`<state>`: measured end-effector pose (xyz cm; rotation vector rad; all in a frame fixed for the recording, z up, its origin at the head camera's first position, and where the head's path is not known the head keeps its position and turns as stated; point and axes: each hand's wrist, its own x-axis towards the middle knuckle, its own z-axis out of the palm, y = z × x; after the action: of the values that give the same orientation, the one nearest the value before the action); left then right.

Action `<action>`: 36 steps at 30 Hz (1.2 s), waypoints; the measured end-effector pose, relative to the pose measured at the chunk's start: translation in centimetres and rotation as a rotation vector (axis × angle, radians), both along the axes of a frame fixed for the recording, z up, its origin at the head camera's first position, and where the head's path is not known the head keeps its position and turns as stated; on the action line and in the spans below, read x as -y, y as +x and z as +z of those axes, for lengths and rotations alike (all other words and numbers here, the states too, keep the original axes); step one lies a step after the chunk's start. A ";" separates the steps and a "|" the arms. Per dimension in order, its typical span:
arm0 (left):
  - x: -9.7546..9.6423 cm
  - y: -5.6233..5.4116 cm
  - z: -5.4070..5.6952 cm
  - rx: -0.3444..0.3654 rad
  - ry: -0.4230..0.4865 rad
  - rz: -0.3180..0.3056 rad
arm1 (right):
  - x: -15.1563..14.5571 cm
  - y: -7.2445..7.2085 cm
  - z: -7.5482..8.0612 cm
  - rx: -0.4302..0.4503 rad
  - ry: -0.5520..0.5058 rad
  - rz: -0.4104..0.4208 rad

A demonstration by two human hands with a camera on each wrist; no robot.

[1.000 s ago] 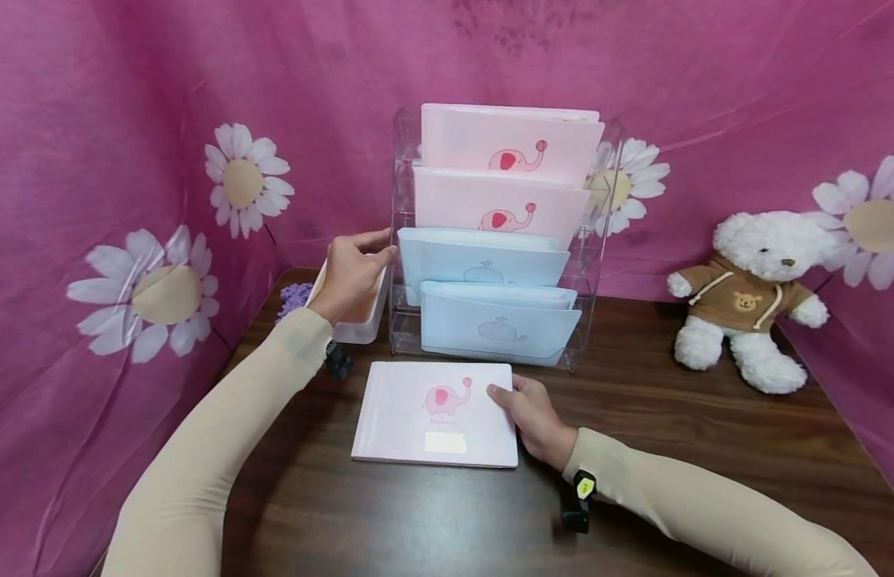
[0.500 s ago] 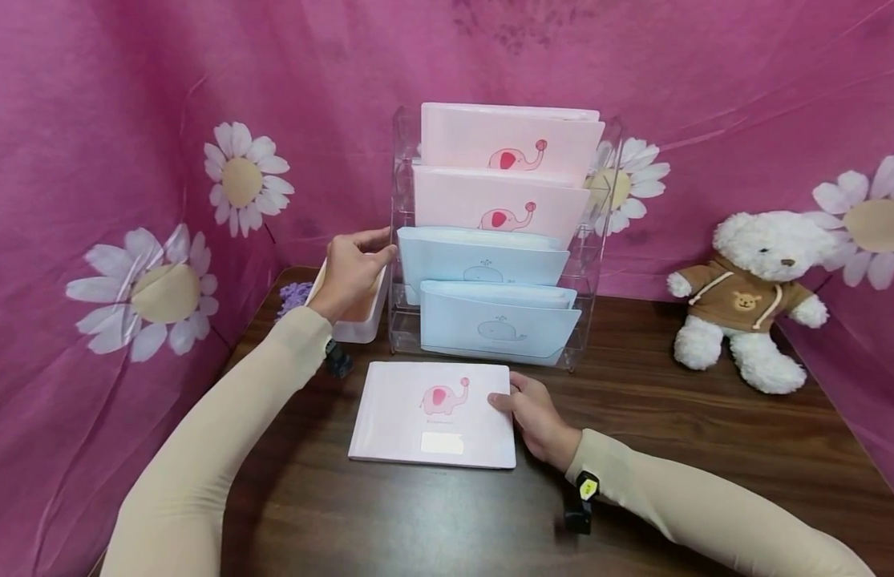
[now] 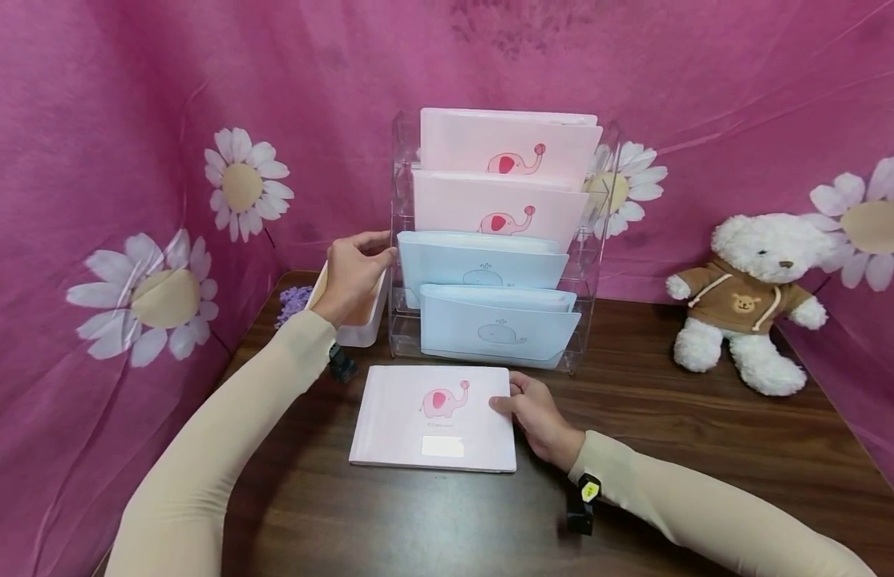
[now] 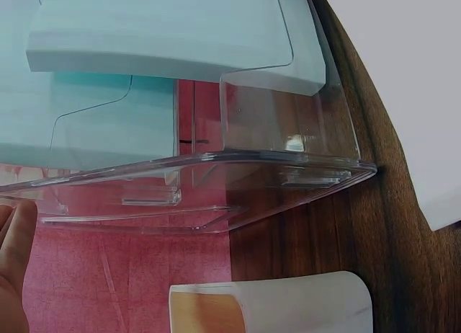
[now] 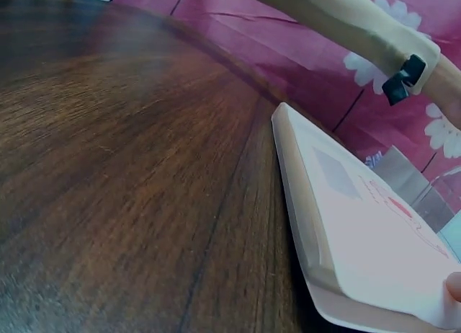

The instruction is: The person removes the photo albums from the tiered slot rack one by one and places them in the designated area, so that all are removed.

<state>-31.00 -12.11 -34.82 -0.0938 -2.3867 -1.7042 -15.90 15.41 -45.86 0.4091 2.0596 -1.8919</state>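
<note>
My right hand (image 3: 540,418) grips the right edge of a pale pink album (image 3: 396,421) with an elephant drawing, thumb on the cover and fingers underneath. Low over the tabletop, the album (image 5: 353,218) shows a thick stack of pages in the right wrist view. At the left side of a clear plastic rack (image 3: 406,343), my left hand (image 3: 349,276) pinches the side panel between thumb and fingers. Two blue albums with whales, the front one (image 3: 461,324) lowest, and two pink elephant albums, the top one (image 3: 454,140) highest, stand in the rack's tiers.
Left of the rack is a white bin (image 3: 362,332), with purple flowers (image 3: 293,303) beyond it. A white teddy bear (image 3: 767,248) in a brown hoodie sits at the right back. Pink curtain (image 3: 331,72) surrounds the brown wooden table (image 3: 331,513).
The album and right hand have shifted only slightly. My left hand stays at the rack's side, and the view has tilted a little.
</note>
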 end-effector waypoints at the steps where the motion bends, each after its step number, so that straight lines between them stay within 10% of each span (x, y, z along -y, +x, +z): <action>1: 0.0 0.0 0.0 0.000 0.004 0.002 | 0.0 0.0 0.0 -0.007 0.006 -0.002; 29: -0.1 0.2 0.2 -0.017 -0.031 0.009 | -2.4 0.0 3.7 -0.412 0.003 0.007; 36: 0.0 0.3 0.1 -0.002 -0.036 0.004 | -3.9 -0.6 7.2 -0.629 -0.265 -0.015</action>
<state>-30.73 -12.13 -34.71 -0.0958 -2.4144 -1.6591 -16.46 19.36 -38.61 -0.2757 2.0912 -2.4892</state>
